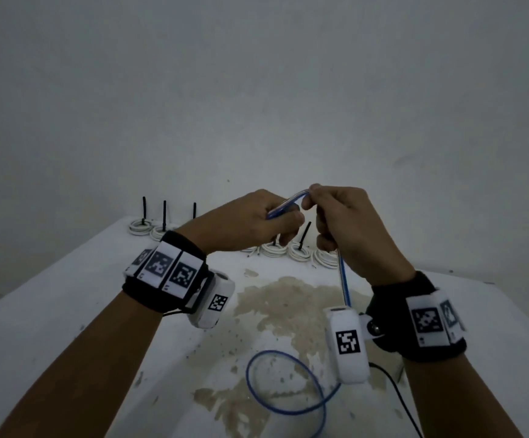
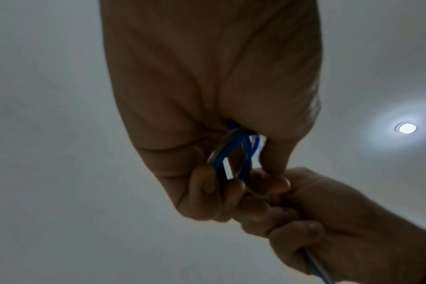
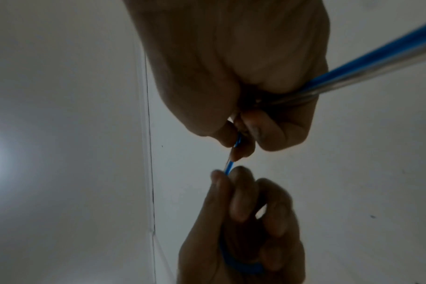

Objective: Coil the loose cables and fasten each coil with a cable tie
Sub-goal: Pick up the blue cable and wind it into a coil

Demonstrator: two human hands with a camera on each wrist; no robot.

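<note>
Head cam: both hands up over the bench [image 1: 67,327], close together. Left hand [image 1: 250,222] is curled round a few small loops of blue cable [image 1: 345,279]; right hand [image 1: 351,229] pinches the same cable w/ thumb + finger, rest trails down to a big loop lying on the bench. Behind them, white coils [image 1: 299,254] w/ black ties [image 1: 304,235] sit in a row at the far edge.

All three views are dim and grey, with soft grain. A round ceiling lamp [image 2: 406,127] glares in the left wrist view. In the right wrist view the blue cable [image 3: 367,65] nearest the lens is blurred.
</note>
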